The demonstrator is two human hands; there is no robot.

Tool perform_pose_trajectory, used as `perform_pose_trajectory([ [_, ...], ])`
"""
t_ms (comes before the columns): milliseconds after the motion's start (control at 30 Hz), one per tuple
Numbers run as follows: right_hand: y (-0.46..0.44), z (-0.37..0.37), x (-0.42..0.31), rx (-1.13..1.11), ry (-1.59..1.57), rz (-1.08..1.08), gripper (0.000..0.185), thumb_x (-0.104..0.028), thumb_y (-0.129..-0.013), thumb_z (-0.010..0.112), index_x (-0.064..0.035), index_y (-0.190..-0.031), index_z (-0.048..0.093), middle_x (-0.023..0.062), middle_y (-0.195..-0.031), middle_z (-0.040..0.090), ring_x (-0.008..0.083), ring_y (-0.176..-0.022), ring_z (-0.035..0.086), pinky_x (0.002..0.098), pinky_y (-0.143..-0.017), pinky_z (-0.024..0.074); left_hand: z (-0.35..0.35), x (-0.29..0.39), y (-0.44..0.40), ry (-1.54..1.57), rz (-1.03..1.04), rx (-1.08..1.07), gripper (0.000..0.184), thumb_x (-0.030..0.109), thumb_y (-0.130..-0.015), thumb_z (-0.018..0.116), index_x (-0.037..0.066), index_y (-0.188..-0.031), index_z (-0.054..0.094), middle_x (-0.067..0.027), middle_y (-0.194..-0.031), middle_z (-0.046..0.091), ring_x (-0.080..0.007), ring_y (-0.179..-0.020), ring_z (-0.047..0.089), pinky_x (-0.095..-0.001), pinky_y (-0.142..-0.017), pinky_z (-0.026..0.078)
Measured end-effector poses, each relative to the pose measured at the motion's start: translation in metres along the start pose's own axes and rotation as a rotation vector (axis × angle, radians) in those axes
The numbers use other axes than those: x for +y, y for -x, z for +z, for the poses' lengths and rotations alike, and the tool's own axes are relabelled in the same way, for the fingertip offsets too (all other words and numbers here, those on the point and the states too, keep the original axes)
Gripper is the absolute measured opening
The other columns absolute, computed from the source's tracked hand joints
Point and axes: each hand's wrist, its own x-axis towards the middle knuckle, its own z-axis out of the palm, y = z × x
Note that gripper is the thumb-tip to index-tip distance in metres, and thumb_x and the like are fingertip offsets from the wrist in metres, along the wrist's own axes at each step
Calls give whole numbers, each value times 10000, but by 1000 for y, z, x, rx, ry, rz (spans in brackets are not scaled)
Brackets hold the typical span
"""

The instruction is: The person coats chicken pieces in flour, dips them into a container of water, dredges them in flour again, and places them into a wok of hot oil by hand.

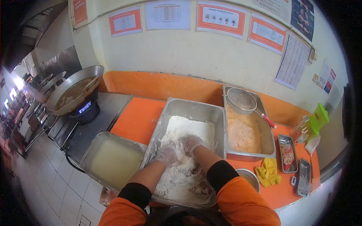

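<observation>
Both of my hands wear clear plastic gloves and are pushed into white flour (190, 124) in a deep steel pan (217, 107). My left hand (167, 153) is left of the pan's middle, and my right hand (193, 143) is close beside it, slightly farther in. Flour covers the fingers of both, so their shape and anything between them cannot be made out. Lumpy, flour-coated pieces (184, 179) lie in the near half of the pan, below my wrists. The flour at the far end is smoother.
Left stands a tub of cloudy liquid (117, 160); beyond it, a wok of oil (75, 92) over a lit burner. To the right are a pan of orange powder (241, 132) with a sieve (241, 99) on it, a yellow cloth (268, 172) and small steel trays (304, 177).
</observation>
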Motion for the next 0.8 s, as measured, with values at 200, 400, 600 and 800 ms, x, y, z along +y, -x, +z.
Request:
perform_pose_trajectory([
  [200,9,-36,16,-50,-184,154,368,-280,-743,501,-97,-1055,571,107,-1088,551,244,-997,533,334,-853,407,-83,21,31,106,-55,-123,459,307,-753,430,17,-1106,468,-198,-1071,523,-304,-981,520,-373,-836,407],
  [400,38,-31,-14,151,-169,44,250,-179,-768,429,-111,-875,644,120,-975,599,270,-867,587,331,-751,465,5,-1,11,-195,138,357,549,275,-748,411,-20,-1208,371,-225,-1245,366,-358,-1199,274,-402,-1013,142],
  [600,13,-22,-2,-28,-43,92,227,-152,-763,440,-106,-841,649,90,-913,619,256,-858,592,314,-698,479,2,-8,-1,-324,119,-118,379,196,-761,420,-19,-1057,522,-200,-1142,473,-321,-1121,386,-381,-992,207],
  [800,1,-26,53,410,71,275,199,-126,-700,539,-92,-878,621,100,-836,617,246,-764,596,322,-680,470,-6,-14,-3,-323,203,267,208,171,-731,514,7,-800,623,-165,-946,579,-291,-844,563,-369,-739,441],
])
